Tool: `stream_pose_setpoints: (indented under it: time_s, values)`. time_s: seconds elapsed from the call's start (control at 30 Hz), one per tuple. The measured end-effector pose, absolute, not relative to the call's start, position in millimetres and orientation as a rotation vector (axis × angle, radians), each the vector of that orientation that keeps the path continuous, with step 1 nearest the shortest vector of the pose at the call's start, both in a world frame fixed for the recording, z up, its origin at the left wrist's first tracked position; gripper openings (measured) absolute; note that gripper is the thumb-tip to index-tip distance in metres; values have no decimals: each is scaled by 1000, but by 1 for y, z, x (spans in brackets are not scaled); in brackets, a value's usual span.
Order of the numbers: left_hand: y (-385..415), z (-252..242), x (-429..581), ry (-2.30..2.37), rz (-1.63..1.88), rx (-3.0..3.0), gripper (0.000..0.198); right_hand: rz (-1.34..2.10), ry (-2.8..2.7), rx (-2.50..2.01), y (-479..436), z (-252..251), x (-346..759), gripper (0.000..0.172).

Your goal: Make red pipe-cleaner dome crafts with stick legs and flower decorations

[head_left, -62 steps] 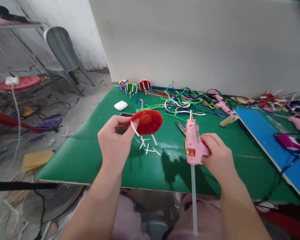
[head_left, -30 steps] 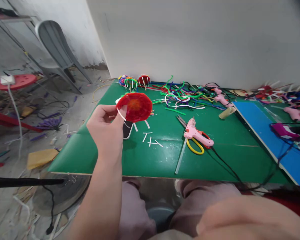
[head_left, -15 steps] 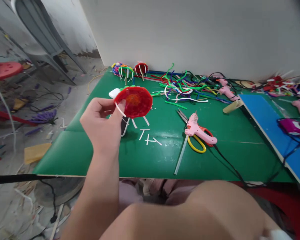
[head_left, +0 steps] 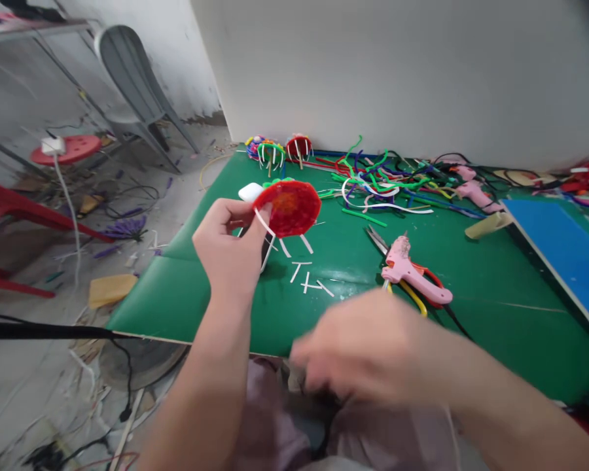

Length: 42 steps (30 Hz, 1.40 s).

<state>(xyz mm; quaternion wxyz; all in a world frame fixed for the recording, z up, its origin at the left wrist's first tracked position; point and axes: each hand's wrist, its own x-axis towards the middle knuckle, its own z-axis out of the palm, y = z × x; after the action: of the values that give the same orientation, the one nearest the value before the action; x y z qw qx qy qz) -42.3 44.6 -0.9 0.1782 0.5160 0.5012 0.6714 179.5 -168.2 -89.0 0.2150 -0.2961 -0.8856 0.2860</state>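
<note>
My left hand (head_left: 233,245) pinches the edge of a round red disc (head_left: 294,208) with an orange middle and white strips hanging from its rim. The disc is held up above the green table, and a bit of green shows behind its top edge. Blurred by motion, my right hand (head_left: 363,343) is over the table's front edge, its fingers curled; whether anything is in them cannot be made out. Several short white strips (head_left: 308,282) lie on the table below the disc. Beyond my right hand, a pink glue gun (head_left: 417,273) rests across scissors (head_left: 377,239).
Two finished-looking pieces with white strips, one green (head_left: 271,154) and one red (head_left: 299,147), stand at the back. Tangled pipe cleaners (head_left: 373,173) lie along the wall. A blue board (head_left: 559,242) is on the right. A grey chair (head_left: 132,85) and a red stool (head_left: 71,150) stand left.
My right hand has come up from the lower right and moved in over the table's front edge. My left hand still holds the red disc. The whole view has shifted left.
</note>
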Motion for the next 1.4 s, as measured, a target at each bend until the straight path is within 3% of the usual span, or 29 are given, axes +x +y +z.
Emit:
stream_pose_setpoints:
  time_s: [0.03,0.13,0.3,0.73,0.87,1.03,1.27,1.4]
  values:
    - [45,-1,-43,1410,1890,1470,11,746,-2460,-1177,-122,-75,176,20]
    - [48,-4,-44,1418,1865,1509,8,623,-2388,-1424,-17,-46,160,27]
    - [55,-13,-48,1435,1823,1538,6,590,-2431,-1697,10,-45,141,25]
    - [58,-25,-45,1391,1773,1505,8,738,-2240,-1513,1,-57,142,10]
    - [56,-27,-43,1386,1743,1499,8,1005,-1860,-1513,4,-52,146,9]
    - [56,-29,-42,1377,1716,1499,8,1467,-1200,-1363,10,-48,153,17]
    - [55,-31,-39,1361,1693,1497,8,1585,-899,-1199,14,-42,159,28]
    - [53,-31,-39,1375,1681,1503,8,1540,-928,-1166,12,-40,159,23]
